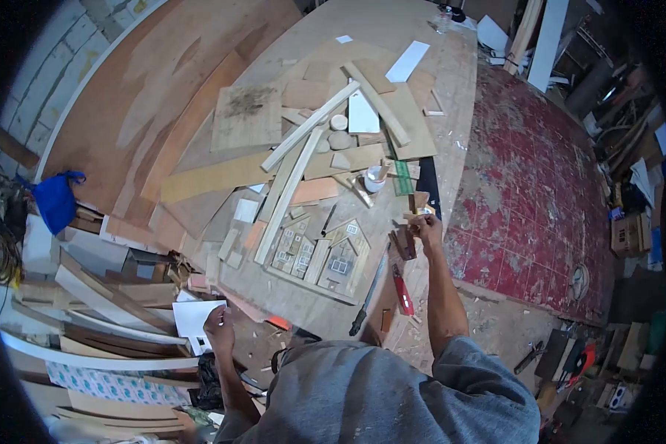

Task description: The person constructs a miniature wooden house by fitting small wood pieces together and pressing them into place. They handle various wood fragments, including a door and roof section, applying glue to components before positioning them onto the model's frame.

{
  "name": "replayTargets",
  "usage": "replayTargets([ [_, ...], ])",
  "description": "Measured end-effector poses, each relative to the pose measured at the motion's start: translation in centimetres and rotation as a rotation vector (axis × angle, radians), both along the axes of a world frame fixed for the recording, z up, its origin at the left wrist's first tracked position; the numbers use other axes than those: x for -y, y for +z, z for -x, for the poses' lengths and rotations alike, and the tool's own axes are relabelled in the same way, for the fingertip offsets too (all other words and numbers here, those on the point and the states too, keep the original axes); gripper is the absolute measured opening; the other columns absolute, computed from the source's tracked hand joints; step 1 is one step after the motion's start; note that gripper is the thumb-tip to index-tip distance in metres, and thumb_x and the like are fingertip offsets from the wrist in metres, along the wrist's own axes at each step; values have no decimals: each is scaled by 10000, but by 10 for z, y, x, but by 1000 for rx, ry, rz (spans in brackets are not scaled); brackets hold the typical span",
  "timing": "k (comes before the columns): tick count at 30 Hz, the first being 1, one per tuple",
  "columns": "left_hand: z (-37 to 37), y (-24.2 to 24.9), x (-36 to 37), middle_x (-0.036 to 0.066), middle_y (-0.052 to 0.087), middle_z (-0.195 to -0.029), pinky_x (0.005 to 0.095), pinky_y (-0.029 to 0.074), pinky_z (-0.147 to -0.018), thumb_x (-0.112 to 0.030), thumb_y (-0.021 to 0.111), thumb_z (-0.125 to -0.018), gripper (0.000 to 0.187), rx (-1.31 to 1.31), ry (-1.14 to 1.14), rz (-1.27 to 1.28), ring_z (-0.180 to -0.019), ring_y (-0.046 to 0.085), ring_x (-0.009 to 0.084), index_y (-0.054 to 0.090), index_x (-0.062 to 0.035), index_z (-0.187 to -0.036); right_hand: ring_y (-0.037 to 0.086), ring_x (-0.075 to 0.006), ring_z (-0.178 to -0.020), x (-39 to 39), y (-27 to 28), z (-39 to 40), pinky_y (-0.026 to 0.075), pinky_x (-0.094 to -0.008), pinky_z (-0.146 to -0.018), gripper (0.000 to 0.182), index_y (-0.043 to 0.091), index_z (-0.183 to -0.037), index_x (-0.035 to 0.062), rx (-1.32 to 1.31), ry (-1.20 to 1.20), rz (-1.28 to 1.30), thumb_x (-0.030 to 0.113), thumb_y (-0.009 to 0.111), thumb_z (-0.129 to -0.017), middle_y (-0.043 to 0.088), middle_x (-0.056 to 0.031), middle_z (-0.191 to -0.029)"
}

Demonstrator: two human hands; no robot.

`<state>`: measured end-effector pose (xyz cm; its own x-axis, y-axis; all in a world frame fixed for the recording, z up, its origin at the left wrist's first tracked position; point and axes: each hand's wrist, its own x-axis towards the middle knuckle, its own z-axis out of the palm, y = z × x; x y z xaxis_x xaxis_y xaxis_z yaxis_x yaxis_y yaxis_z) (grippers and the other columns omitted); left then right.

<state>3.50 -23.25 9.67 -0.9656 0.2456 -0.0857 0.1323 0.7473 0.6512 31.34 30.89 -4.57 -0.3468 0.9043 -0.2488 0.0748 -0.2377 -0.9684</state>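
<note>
At the lower left, my left hand (219, 329) has its fingers closed at the edge of a white sheet (192, 314) with small square cut-outs. My right hand (426, 228) is over the right side of the table, fingers pinched on something small that I cannot make out. Brownish wood scraps (420, 200) lie close to its fingertips. Below it are dark brown strips (405, 243) and a red-handled tool (402, 290). Between my hands lies a framed wooden house-front panel (318, 255) with small white windows. A long thin tool with a black handle (357, 323) lies beside it.
The worktable (440, 103) carries wooden strips (296, 192), several board offcuts, a white cup (374, 180) and a green grid piece (403, 177). A worn red sheet (525, 192) spreads to the right. Stacked boards (103, 296) and a blue bag (55, 201) are at left.
</note>
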Motion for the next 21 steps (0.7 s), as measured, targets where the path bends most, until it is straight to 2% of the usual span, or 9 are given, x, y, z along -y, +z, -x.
replayTargets([
  [4, -8, 5, 4, 163, 718, -964, 336, 538, -772, -131, 666, -901, 224, 45, -74, -83, -849, 690, 239, 692, 16, -1067, 614, -129, -653, -9, 12, 9, 479, -281, -556, 157, 590, -940, -30, 379, 36, -497, 126, 609, -936, 635, -103, -745],
  [5, -10, 4, 8, 163, 718, -964, 336, 538, -772, -131, 666, -901, 224, 46, -66, -80, -849, 690, 239, 692, 16, -1067, 624, -138, -661, -13, 9, 13, 494, -288, -577, 193, 613, -1019, -27, 367, 52, -625, 128, 653, -912, 648, -100, -803],
  [6, -13, 8, 7, 160, 717, -956, 329, 537, -765, -116, 670, -895, 222, 43, -64, -65, -839, 687, 229, 689, 18, -1071, 650, -194, -709, -4, 29, 19, 522, -320, -643, 263, 623, -1098, -11, 344, 60, -684, 117, 683, -876, 667, -120, -888],
  [8, -17, 8, 17, 158, 716, -949, 323, 537, -759, -101, 674, -889, 222, 39, -60, -44, -828, 683, 219, 687, 20, -1075, 673, -256, -787, 13, 55, 23, 533, -353, -725, 306, 617, -1128, -2, 390, 95, -725, 111, 691, -854, 672, -156, -961],
  [10, -17, 0, 26, 147, 713, -932, 305, 532, -749, -91, 681, -883, 220, 66, -73, -101, -813, 674, 193, 684, 25, -1070, 679, -293, -849, 29, 60, 19, 527, -369, -765, 292, 619, -1093, -14, 440, 90, -694, 109, 695, -839, 673, -188, -945],
  [14, -14, 0, 27, 136, 707, -916, 294, 529, -750, -76, 690, -878, 203, 111, -141, -117, -814, 668, 172, 685, 26, -1053, 669, -269, -764, 95, 65, 3, 515, -368, -713, 196, 631, -952, -31, 471, 58, -540, 138, 675, -863, 662, -168, -812],
  [16, 0, -14, 28, 141, 709, -927, 299, 534, -761, -70, 691, -877, 201, 126, -187, -75, -825, 674, 184, 686, 28, -1052, 618, -245, -676, 142, 67, -12, 492, -371, -659, 222, 624, -920, -40, 454, 41, -443, 172, 669, -876, 633, -168, -740],
  [18, 13, -24, 21, 159, 713, -956, 310, 542, -779, -72, 687, -874, 208, 84, -320, 5, -847, 687, 212, 687, 28, -1057, 562, -238, -626, 184, 60, -29, 465, -378, -622, 256, 616, -895, -41, 589, 92, -373, 209, 673, -883, 607, -171, -698],
  [21, 46, -60, 7, 188, 711, -989, 342, 550, -812, -97, 677, -857, 235, 99, -446, 81, -879, 701, 269, 689, 17, -1062, 584, -221, -630, 240, 38, -46, 472, -369, -619, 231, 641, -873, -20, 611, 90, -371, 201, 705, -855, 603, -133, -696],
])
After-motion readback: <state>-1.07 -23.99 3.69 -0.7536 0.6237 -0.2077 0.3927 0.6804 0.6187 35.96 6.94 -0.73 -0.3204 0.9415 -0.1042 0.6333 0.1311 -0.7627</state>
